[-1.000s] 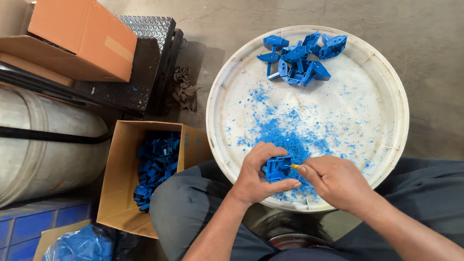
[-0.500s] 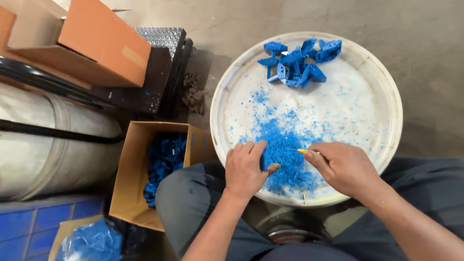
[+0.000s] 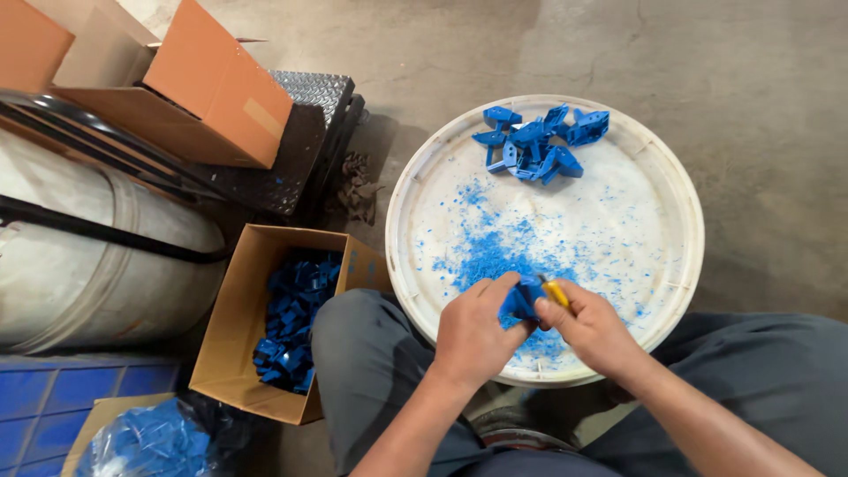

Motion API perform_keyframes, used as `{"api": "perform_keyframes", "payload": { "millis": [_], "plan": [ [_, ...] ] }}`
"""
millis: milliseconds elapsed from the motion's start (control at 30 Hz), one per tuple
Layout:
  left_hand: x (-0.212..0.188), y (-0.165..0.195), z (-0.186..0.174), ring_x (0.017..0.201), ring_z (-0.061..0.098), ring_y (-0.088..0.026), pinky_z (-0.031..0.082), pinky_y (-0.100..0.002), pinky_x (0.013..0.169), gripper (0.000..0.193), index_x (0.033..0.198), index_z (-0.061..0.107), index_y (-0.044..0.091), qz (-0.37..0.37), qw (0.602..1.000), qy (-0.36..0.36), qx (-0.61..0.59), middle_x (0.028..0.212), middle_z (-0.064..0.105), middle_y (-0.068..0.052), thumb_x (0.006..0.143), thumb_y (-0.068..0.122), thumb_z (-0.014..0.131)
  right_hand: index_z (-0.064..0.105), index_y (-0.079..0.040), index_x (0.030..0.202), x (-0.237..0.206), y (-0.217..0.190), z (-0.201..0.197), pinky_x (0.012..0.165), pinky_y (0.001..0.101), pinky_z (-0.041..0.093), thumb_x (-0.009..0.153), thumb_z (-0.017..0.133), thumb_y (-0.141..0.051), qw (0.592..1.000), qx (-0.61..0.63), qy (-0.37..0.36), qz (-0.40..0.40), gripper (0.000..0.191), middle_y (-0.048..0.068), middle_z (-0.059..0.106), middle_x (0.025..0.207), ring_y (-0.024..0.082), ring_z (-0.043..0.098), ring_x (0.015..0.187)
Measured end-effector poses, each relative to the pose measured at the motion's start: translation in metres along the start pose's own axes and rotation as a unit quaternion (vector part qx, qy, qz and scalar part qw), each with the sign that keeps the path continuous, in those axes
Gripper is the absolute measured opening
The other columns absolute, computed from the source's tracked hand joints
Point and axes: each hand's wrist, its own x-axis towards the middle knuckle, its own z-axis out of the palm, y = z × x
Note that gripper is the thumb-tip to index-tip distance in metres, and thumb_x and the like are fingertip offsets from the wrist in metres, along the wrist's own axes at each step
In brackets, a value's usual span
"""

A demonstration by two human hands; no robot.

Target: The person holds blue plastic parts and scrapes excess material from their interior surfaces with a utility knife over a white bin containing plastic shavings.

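Both hands (image 3: 473,336) now grip a blue part (image 3: 521,300) beside the open brown carton (image 3: 231,353).

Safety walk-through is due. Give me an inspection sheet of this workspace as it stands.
Surface: round white tray, strewn with blue shavings.
Job's things: blue plastic part held in left hand; yellow-handled tool in right hand.
Clutter: pile of blue parts at tray's far edge; open carton of blue parts beside the left knee.
Grippers: both hands closed on their items.
Cables: nothing seen.
Surroundings: concrete floor, orange cartons, grey drum.
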Motion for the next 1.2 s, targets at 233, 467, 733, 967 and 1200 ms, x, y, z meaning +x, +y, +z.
{"api": "perform_keyframes", "payload": {
  "millis": [233,467,733,967,1200],
  "plan": [
    [-0.001,0.021,-0.002,0.077,0.066,-0.027,0.053,-0.038,0.067,0.032,0.107,0.072,0.007,-0.022,0.996,0.010,-0.090,0.087,0.068,-0.009,0.081,0.020,0.083,0.065,-0.011,0.117,0.008,0.007,-0.006,0.043,0.0224,0.030,0.099,0.059,-0.027,0.957,0.245,0.000,0.154,0.025,-0.004,0.052,0.066,0.004,0.038,0.047],
    [-0.006,0.021,0.002,0.076,0.063,-0.028,0.050,-0.039,0.065,0.036,0.107,0.071,0.004,-0.032,0.994,-0.002,-0.106,0.084,0.065,-0.009,0.080,0.022,0.085,0.064,-0.009,0.117,0.008,0.010,-0.007,0.043,0.0219,0.030,0.100,0.058,-0.027,0.951,0.266,-0.018,0.154,0.026,-0.004,0.051,0.066,0.004,0.036,0.047],
    [-0.007,-0.017,0.026,0.123,0.052,-0.034,0.045,-0.043,0.102,0.093,0.138,0.047,0.003,0.045,0.978,0.098,-0.176,0.134,0.051,-0.019,0.062,0.024,0.096,0.060,-0.013,0.114,0.003,0.000,-0.005,0.044,0.0233,0.032,0.099,0.054,-0.027,0.912,0.352,-0.018,0.211,0.021,-0.001,0.059,0.071,0.007,0.044,0.050],
    [-0.020,-0.042,0.056,0.120,0.058,-0.018,0.050,-0.034,0.107,0.061,0.136,0.049,0.010,-0.056,0.873,0.001,-0.485,0.129,0.059,-0.007,0.085,0.000,0.080,0.058,-0.022,0.134,0.004,0.009,0.011,0.042,0.0234,0.032,0.101,0.050,-0.029,0.921,0.327,-0.027,0.209,0.035,-0.003,0.046,0.064,0.006,0.039,0.047],
    [-0.010,-0.070,0.040,0.084,0.052,-0.012,0.048,-0.029,0.072,0.055,0.120,0.053,0.014,-0.192,0.881,-0.054,-0.430,0.099,0.052,-0.003,0.074,-0.008,0.071,0.068,-0.009,0.132,0.011,0.003,-0.014,0.063,0.0272,0.050,0.102,0.054,-0.026,0.998,-0.055,0.022,-0.008,0.037,0.002,0.064,0.078,0.010,0.055,0.068]
  ]
}}
